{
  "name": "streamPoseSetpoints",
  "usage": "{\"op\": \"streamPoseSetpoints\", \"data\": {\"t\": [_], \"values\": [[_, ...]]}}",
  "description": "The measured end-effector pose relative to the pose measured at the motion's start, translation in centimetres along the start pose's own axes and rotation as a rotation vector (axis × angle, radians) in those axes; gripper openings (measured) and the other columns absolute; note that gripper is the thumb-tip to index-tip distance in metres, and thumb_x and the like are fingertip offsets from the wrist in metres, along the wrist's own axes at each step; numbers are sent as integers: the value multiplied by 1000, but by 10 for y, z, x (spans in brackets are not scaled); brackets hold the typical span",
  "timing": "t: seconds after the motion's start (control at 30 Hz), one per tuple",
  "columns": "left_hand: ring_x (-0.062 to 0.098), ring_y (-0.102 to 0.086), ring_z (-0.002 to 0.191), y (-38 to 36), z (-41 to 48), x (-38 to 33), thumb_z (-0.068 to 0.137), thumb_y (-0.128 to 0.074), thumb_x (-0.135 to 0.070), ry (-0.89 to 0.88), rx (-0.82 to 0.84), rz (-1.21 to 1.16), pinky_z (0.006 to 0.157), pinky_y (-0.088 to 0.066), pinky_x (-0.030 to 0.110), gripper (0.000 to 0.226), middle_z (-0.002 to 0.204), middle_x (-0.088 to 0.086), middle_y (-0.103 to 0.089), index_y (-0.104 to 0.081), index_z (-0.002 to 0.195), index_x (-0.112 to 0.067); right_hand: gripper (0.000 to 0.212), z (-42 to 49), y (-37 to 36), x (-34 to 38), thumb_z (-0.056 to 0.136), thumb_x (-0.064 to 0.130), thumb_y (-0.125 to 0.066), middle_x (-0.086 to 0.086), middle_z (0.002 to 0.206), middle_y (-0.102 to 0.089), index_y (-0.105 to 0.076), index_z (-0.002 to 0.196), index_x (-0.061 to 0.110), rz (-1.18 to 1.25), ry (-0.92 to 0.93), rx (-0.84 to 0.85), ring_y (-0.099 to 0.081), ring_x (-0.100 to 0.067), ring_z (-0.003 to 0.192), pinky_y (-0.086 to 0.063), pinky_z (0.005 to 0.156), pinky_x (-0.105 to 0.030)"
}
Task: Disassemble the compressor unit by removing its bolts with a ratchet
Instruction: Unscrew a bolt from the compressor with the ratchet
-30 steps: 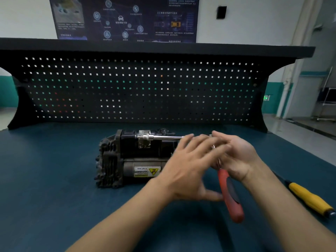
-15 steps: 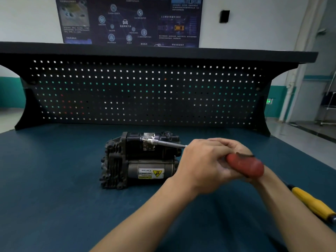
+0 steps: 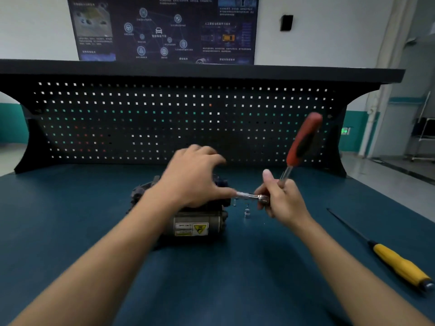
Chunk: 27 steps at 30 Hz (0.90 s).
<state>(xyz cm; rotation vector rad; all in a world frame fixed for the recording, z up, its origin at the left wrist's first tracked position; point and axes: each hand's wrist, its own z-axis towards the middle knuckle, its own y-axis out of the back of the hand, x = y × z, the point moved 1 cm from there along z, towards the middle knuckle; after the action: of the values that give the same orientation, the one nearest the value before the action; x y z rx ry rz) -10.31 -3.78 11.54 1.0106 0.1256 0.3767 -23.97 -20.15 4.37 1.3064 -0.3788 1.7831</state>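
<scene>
- Now, your right hand (image 3: 280,200) is closed around the ratchet (image 3: 303,142) low on its metal shank, close to the head, with the thumb pointing up.
- The ratchet's red and black handle rises from that hand, tilted up and to the right in front of the pegboard (image 3: 141,118).
- A silver extension bar (image 3: 249,196) runs level from the ratchet head leftward, to the thumb tip of your left hand (image 3: 195,178).
- Your left hand arches over the top of the compressor unit (image 3: 190,225) with its fingers curled; motion blur and the hand itself hide what lies beneath, so you cannot tell whether it grips the bar or only rests on the unit.
- The compressor unit lies on the counter (image 3: 70,231) at the middle, mostly under your left hand and forearm; its grey cylinder with a yellow warning label (image 3: 200,229) faces you.
- 1 small silver socket (image 3: 247,211) stands upright on the counter just right of the unit, below the bar and apart from both hands.
- A yellow-handled screwdriver (image 3: 400,267) lies on the counter at the near right, well apart from the unit, its dark shaft pointing far and left.
- A dark poster (image 3: 162,29) hangs on the far wall above the pegboard.
</scene>
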Motion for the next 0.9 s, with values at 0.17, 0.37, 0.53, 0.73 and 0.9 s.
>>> {"op": "streamPoseSetpoints", "data": {"t": [0.17,0.37,0.53,0.73,0.9], "values": [[13,-52,122,-13,-41,85,56,-55,-90,208,128,-152,103,-44,36,95,128,-15,-58,-55,133,-35,47,23,4,17,103,45,-47,-11,51,-61,-59,75,9,-47,-466,109,-40,-15,31,-29,35,-19],[-3,-59,97,-45,-47,94,47,-66,-85,266,-115,-388,88,-52,34,75,98,-31,-65,-62,112,-49,32,34,8,19,100,30,-50,-9,54,-57,-52,74,12,53,-663,289,-33,-10,32,-22,33,-16],[-5,-59,94,-52,-45,98,47,-61,-92,241,-175,-393,82,-49,29,75,98,-35,-63,-59,111,-54,38,28,-2,6,98,27,-61,-3,52,-57,-46,66,13,289,-507,109,-37,-9,33,-24,30,-17],[-6,-59,96,-51,-45,96,48,-58,-93,252,-181,-428,82,-49,29,73,97,-35,-64,-63,108,-51,55,26,-9,0,89,15,-75,-6,53,-55,-36,51,21,217,-63,-94,-47,-11,41,-32,36,-21],[-6,-59,96,-51,-45,95,49,-54,-96,261,-180,-423,79,-47,28,76,97,-35,-64,-64,108,-51,52,25,-10,-4,88,12,-75,-22,57,-55,-37,52,7,46,228,-210,-62,-18,55,-45,50,-27]]}}
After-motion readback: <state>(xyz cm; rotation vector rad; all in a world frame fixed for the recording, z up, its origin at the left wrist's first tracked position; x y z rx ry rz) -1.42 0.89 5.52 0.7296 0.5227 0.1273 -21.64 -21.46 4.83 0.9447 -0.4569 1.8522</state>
